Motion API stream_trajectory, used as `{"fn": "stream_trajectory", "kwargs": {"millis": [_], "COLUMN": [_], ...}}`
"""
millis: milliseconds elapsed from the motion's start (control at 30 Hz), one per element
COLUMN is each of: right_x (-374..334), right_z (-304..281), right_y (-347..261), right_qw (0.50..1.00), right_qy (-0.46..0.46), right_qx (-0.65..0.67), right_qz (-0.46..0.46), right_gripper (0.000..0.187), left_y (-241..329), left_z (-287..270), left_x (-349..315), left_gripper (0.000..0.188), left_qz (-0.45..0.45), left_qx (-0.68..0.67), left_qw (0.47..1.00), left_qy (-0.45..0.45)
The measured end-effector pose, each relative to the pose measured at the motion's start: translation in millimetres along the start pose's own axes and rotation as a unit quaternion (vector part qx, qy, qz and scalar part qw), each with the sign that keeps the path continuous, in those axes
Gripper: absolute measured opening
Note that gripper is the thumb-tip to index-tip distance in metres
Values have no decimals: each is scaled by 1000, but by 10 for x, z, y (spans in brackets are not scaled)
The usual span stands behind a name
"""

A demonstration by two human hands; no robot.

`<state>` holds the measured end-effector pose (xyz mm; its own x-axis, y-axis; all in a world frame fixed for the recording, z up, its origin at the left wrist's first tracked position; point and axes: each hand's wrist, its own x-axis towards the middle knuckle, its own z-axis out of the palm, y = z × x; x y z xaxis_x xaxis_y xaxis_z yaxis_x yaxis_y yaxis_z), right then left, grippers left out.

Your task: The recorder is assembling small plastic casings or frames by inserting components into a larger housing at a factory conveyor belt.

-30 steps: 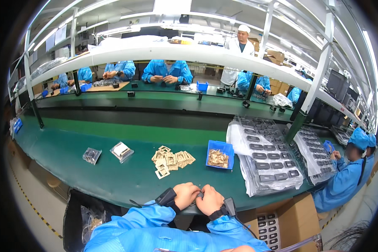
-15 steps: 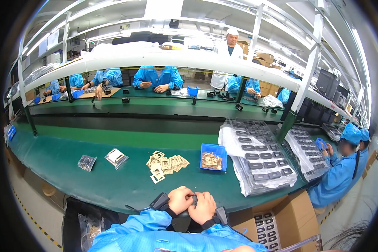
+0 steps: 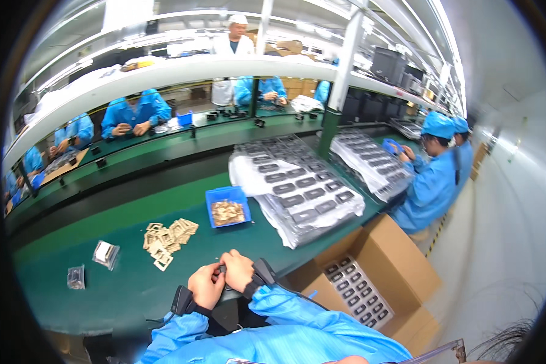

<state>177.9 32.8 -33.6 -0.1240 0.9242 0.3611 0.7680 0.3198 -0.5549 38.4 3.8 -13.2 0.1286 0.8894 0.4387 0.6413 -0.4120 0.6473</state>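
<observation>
Close together at the near edge of the green bench, my left hand (image 3: pixel 205 285) and my right hand (image 3: pixel 237 270) have their fingers closed on a small dark part (image 3: pixel 222 269). My fingers cover most of it, so its exact kind is hidden. Just beyond my hands lies a loose pile of flat tan frame-shaped pieces (image 3: pixel 165 241). A blue plastic bin (image 3: pixel 210 199) behind my right hand holds many small tan-gold pieces (image 3: pixel 228 212).
Trays of black oblong housings (image 3: pixel 304 195) on plastic sheeting fill the bench to the right. An open cardboard box (image 3: pixel 400 252) with similar parts stands below its edge. Two small clear bags (image 3: pixel 106 253) lie at left. Co-workers in blue (image 3: pixel 434 176) sit at right and across.
My view has turned to the right and tilted, so the bench and its things appear further left. Both hands stay together on the small dark part.
</observation>
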Motion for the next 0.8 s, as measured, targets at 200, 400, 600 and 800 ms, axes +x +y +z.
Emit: {"fn": "stream_trajectory", "kwargs": {"millis": [200,400,600,800], "right_x": [-162,-453,-585,-557], "right_z": [-287,-853,-880,-1000], "right_y": [-67,-210,-256,-221], "right_qw": [960,834,824,726], "right_qy": [60,-143,-131,-86], "right_qx": [271,522,533,668], "right_qz": [40,110,140,142], "right_gripper": [28,29,33,26], "left_y": [265,658,526,674], "left_z": [-49,-568,-541,-646], "left_x": [-10,112,7,108], "left_gripper": [33,16,9,14], "left_qz": [18,81,-118,-30], "left_qx": [-158,-169,-266,-239], "left_qw": [986,981,954,967], "left_qy": [47,-59,-64,-87]}}
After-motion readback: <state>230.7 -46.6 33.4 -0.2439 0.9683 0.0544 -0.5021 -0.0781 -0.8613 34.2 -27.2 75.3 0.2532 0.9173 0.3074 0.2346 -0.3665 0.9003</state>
